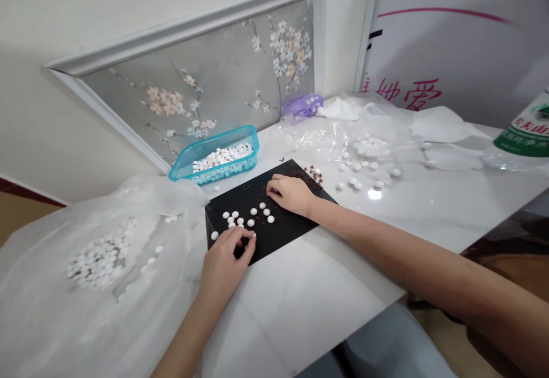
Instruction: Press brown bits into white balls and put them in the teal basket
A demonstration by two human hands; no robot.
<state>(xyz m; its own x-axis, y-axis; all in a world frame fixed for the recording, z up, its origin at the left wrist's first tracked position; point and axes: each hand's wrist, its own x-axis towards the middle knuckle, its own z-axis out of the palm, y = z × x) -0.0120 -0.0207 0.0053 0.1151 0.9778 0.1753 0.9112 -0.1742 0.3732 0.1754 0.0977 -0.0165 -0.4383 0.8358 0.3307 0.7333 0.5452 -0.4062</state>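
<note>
My left hand [225, 261] rests at the near corner of a black board [291, 228], its fingertips curled beside a small white disc [253, 234]. Several more white discs [254, 211] lie scattered on the board. My right hand [289, 193] lies on the board's far part, fingers curled downward, close to a scatter of dark brown bits [315, 176]. Whether either hand pinches something small is hidden by the fingers.
A blue plastic basket [223, 143] holds white discs. A translucent white bag [51, 252] lies at the left with a heap of them. Clear plastic sheeting [326, 143] carries more discs on the white marble table [300, 303]. A bottle [525, 129] stands at the right edge.
</note>
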